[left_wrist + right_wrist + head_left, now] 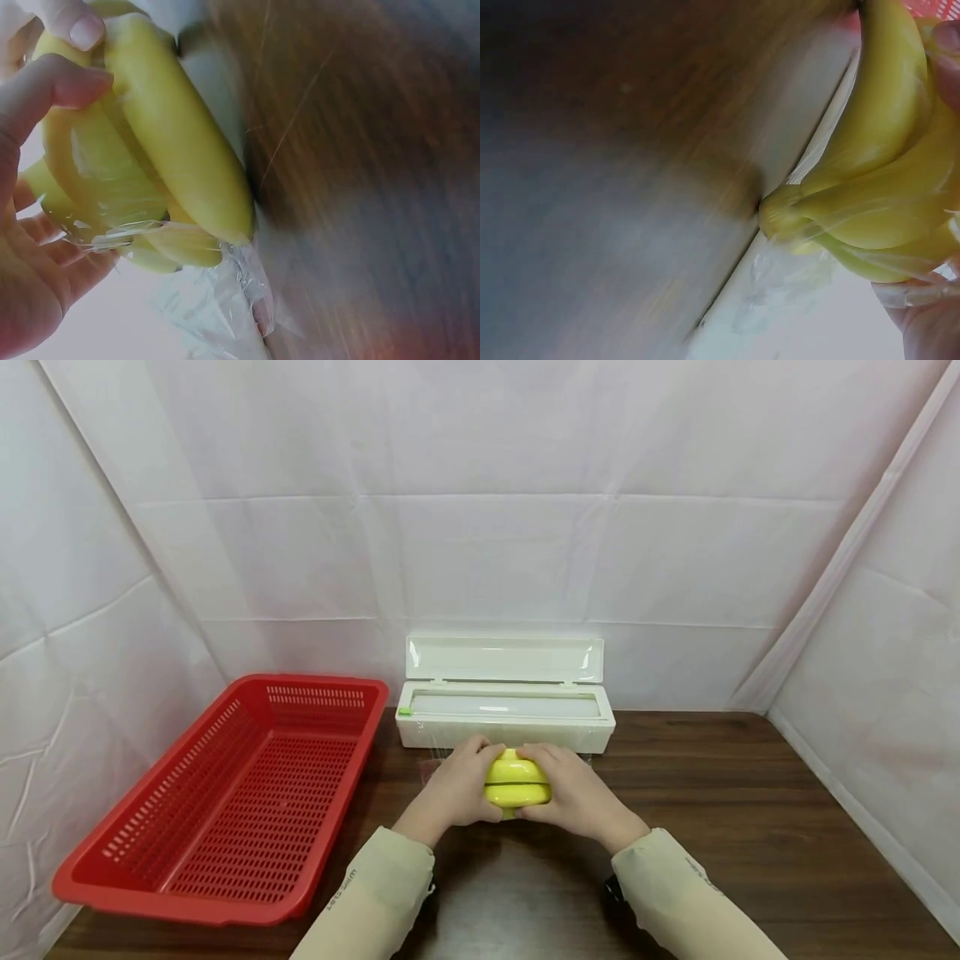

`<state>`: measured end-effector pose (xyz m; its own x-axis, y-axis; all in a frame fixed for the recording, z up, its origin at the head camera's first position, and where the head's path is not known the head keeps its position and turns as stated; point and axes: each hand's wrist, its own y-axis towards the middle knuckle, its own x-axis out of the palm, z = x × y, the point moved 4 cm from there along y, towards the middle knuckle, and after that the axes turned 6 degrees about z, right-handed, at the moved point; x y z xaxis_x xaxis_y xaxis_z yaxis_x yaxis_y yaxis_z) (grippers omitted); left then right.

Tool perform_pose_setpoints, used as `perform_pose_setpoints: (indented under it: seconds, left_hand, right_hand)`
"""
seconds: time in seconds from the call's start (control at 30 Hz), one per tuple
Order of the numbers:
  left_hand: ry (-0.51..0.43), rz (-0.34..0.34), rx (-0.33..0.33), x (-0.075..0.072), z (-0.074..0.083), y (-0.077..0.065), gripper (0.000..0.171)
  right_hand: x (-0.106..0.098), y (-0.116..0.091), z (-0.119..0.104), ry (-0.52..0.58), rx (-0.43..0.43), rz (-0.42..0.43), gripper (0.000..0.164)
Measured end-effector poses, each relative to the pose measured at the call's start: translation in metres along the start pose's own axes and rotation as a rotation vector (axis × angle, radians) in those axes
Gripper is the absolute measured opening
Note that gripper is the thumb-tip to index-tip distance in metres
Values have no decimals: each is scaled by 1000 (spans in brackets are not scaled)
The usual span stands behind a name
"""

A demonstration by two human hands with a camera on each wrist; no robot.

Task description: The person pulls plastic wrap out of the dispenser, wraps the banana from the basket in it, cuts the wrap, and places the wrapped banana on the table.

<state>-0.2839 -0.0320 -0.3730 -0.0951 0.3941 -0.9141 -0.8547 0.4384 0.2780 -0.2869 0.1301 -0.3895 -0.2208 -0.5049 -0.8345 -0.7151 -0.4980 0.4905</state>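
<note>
A bunch of yellow bananas (517, 772) is held between both hands, close over the dark table in front of the dispenser. My left hand (459, 787) grips its left side, with the thumb on the near banana in the left wrist view. From the other side my right hand (576, 789) holds the bunch, partly cut off by the frame in the right wrist view. Clear cling film (217, 300) lies stretched over part of the bananas and trails off crumpled toward the dispenser. The fingers hide both sides of the bunch in the head view.
Behind the hands stands a white cling film dispenser (506, 737) with its lid (506, 660) raised. A green slider (405, 711) sits at its left end. On the left is a red perforated basket (187, 906). White cloth (480, 560) surrounds the wooden table (735, 827).
</note>
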Motion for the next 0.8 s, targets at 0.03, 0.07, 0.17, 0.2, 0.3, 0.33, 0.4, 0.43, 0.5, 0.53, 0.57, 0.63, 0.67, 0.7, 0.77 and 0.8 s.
perform_pose_setpoints:
  seconds: [0.03, 0.07, 0.17, 0.2, 0.3, 0.33, 0.4, 0.43, 0.5, 0.53, 0.57, 0.63, 0.67, 0.7, 0.77, 0.8]
  left_hand:
    - [-12, -7, -2, 0, -1, 1, 83]
    - [-25, -12, -4, 1, -3, 2, 83]
    - [-53, -33, -11, 1, -6, 3, 83]
    - [-58, -39, -12, 1, -6, 4, 83]
    - [-75, -59, -19, 0, -8, 5, 83]
    - [-78, -64, -21, -1, -8, 6, 83]
    - [-95, -72, -29, -2, -9, 7, 82]
    - [-109, -77, -36, -2, -9, 7, 82]
    - [-129, -89, -51, -2, -10, 8, 82]
    - [-141, -95, -61, -2, -11, 8, 81]
    - [-151, -101, -69, -2, -12, 9, 81]
    - [-163, -111, -80, -1, -13, 9, 81]
    - [-166, -114, -82, -1, -14, 9, 81]
    - [-173, -120, -86, -1, -14, 9, 81]
    - [-192, -131, -94, -1, -14, 9, 81]
    - [-201, -137, -98, -1, -14, 8, 81]
  right_hand:
    - [0, 1, 1, 5, -2, 6, 72]
    - [1, 2, 1, 12, 3, 9, 72]
    - [2, 3, 2, 33, 15, 16, 72]
    - [1, 4, 2, 42, 22, 12, 72]
    - [1, 5, 3, 65, 51, -6, 72]
    - [1, 6, 3, 71, 61, -13, 72]
    - [0, 7, 4, 78, 71, -20, 72]
    - [0, 8, 4, 79, 72, -22, 72]
    - [-1, 9, 3, 87, 76, -23, 71]
    - [-1, 10, 3, 90, 76, -22, 71]
    - [-1, 10, 3, 93, 78, -22, 71]
    - [-1, 11, 3, 99, 82, -26, 71]
    - [-1, 12, 3, 102, 87, -30, 70]
    - [-1, 12, 3, 103, 89, -35, 70]
    - [-1, 12, 3, 109, 97, -46, 70]
    - [-1, 13, 3, 111, 101, -53, 70]
